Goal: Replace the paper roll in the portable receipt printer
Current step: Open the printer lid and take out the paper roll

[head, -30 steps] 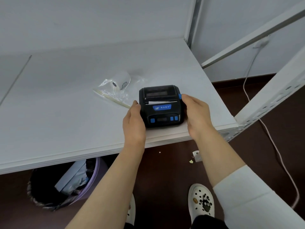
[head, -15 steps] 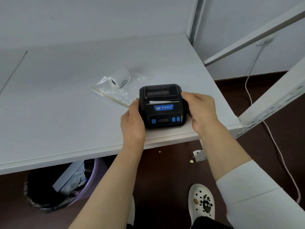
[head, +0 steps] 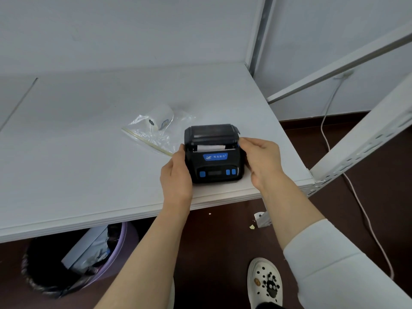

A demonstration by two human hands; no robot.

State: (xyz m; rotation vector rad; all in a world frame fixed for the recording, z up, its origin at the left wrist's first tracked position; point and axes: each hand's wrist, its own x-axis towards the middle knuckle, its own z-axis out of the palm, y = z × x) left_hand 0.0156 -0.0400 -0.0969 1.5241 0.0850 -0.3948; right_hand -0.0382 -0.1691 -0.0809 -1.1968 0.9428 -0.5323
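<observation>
A black portable receipt printer (head: 213,161) with blue buttons and a blue label sits near the front right corner of the white table (head: 89,157). Its lid is lifted a little at the back, and white paper (head: 210,148) shows in the gap. My left hand (head: 177,175) grips the printer's left side. My right hand (head: 260,159) holds the right side, fingertips at the blue latch near the lid. A fresh white paper roll (head: 161,117) lies in a clear plastic bag (head: 153,134) just behind and left of the printer.
The table's front edge runs right under the printer. A white perforated rack post (head: 361,148) slants at the right, with a thin pale cable (head: 356,197) on the dark floor. A lined waste bin (head: 73,259) stands under the table at the left.
The printer's lid has popped up at the back, showing paper underneath. My right fingers have shifted to the blue latch. The left hand stays on the printer's side.
</observation>
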